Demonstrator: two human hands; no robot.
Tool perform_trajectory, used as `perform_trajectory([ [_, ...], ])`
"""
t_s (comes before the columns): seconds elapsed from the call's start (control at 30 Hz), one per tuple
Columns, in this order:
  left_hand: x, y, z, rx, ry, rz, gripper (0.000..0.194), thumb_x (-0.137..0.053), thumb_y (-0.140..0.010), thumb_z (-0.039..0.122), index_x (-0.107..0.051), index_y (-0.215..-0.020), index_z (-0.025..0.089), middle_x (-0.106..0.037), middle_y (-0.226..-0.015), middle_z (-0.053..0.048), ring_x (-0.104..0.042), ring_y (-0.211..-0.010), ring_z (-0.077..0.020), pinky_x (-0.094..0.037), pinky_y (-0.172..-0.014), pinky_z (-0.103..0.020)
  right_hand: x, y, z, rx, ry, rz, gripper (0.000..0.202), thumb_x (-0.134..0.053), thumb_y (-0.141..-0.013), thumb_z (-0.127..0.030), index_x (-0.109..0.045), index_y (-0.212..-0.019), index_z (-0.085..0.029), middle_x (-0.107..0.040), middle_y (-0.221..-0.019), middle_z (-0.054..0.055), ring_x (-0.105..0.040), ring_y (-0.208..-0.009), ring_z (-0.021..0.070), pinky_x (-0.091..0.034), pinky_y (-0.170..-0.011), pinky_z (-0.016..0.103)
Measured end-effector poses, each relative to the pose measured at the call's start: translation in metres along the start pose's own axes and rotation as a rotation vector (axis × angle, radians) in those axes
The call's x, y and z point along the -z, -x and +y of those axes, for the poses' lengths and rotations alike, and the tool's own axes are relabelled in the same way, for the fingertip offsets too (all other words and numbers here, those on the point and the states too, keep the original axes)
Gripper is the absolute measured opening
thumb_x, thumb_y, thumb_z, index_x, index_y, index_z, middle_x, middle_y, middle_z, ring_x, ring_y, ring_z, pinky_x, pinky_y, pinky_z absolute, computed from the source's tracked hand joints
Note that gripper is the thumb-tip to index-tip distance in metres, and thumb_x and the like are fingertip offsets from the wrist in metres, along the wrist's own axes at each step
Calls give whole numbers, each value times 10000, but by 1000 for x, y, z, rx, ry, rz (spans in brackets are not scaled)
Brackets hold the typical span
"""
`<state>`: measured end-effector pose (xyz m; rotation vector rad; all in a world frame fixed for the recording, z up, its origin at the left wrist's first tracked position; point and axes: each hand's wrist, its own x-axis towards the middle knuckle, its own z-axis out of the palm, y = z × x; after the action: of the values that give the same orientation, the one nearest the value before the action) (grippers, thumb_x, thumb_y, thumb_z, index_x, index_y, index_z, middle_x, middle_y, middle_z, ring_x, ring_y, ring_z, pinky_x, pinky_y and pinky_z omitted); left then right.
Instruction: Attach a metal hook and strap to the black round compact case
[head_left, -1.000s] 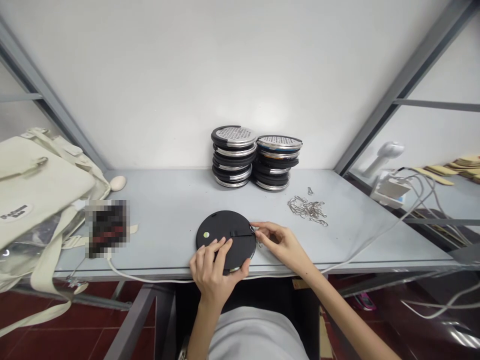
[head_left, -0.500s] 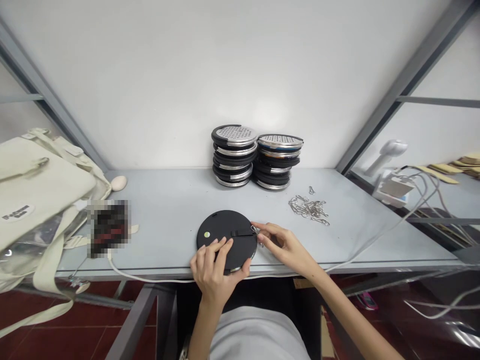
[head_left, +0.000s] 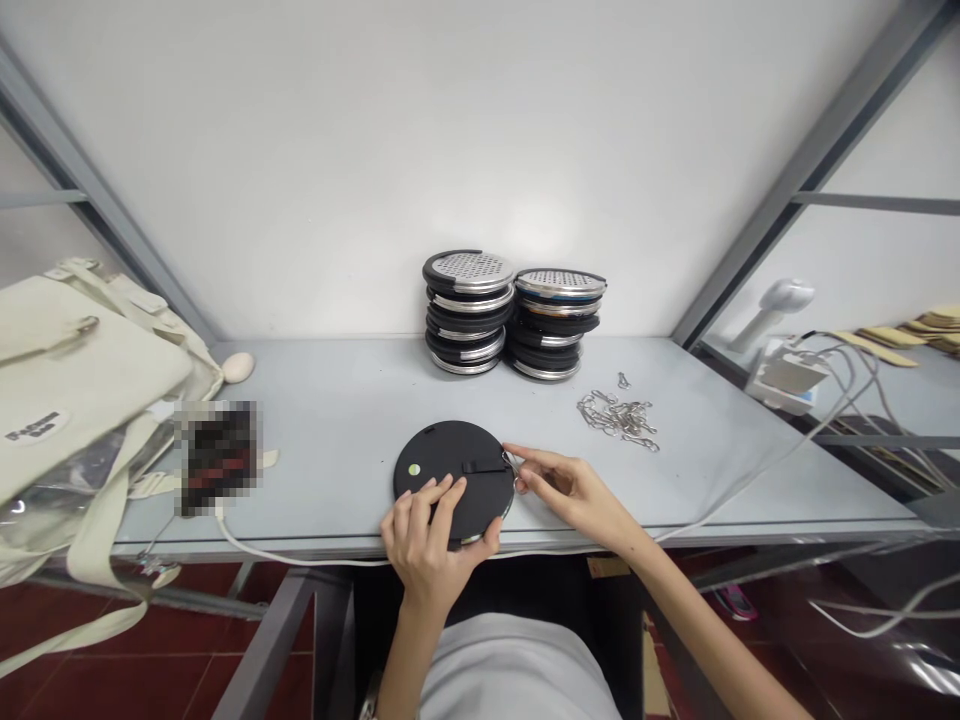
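A round black disc with a small green-and-white sticker and a short black strap lies at the front of the grey table. My left hand grips its near side, fingers spread over the top and thumb against the rim. At the disc's right edge, by the strap's end, my right hand pinches a small metal snap hook with a ring between thumb and index finger. Whether the hook passes through the strap cannot be made out. A loose pile of similar metal hooks lies farther right.
Two stacks of round discs, a left stack and a right stack, stand against the wall. A cream bag and a blurred-out object with a white cable are on the left. A small white fan stands right.
My right hand has shifted slightly at the disc's edge, and the ring of the snap hook shows more now. My left hand and the disc stay put.
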<state>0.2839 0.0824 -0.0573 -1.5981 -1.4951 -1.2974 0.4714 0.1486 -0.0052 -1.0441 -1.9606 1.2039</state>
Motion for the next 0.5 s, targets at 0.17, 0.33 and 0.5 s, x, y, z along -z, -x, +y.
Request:
perform_trajectory([
  [0.17,0,0,1,0,-1,-3,396,-721,-690,486,-686,-958,197,-707,-888,-65,-637,-856,-241,-397,-846,-385,8,-1,2,-14,-90,-107,498,-574,-875,-422,-523,-1318,-202,-694,-925,47,-621,-905,187,-467,-848,320],
  [0.33,0,0,0,2,-14,2,400,-718,-692,495,-687,-960,198,-709,-889,-66,-636,-862,-246,-395,-854,-390,10,-4,0,-2,-105,-140,484,-562,-885,-411,-495,-1317,-203,-692,-853,37,-629,-858,178,-472,-835,323],
  [0.5,0,0,0,1,-9,-1,396,-715,-696,496,-686,-957,200,-707,-882,-63,-635,-863,-242,-394,-856,-385,10,-5,-5,-13,-128,-154,443,-570,-880,-401,-500,-1268,-199,-686,-828,29,-627,-837,172,-474,-827,318],
])
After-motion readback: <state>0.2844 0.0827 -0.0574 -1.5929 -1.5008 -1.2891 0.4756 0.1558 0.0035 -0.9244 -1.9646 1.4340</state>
